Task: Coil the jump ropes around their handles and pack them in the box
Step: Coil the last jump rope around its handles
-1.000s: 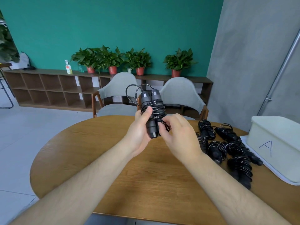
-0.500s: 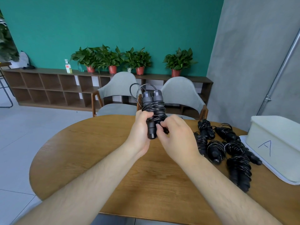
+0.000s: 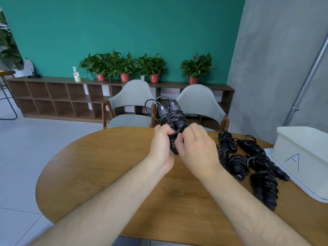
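Observation:
I hold a black jump rope [image 3: 171,115] upright above the round wooden table [image 3: 99,167], its two handles side by side and the cord coiled round them. My left hand [image 3: 162,146] grips the lower part of the handles. My right hand [image 3: 196,150] pinches the cord at the bundle's lower right. Two cord loops stick out at the top left. Several coiled black jump ropes [image 3: 248,162] lie on the table to the right. The white box [image 3: 305,157], marked "A", stands upside down on its lid at the far right.
Two grey chairs [image 3: 133,105] stand behind the table. A low wooden shelf [image 3: 58,98] with potted plants and a bottle runs along the teal wall. A grey wall and metal pipe [image 3: 305,82] are at the right.
Both hands have closed in tighter on the lower part of the bundle, and the right hand's fingers have shifted against the left hand. The pile and box have not moved.

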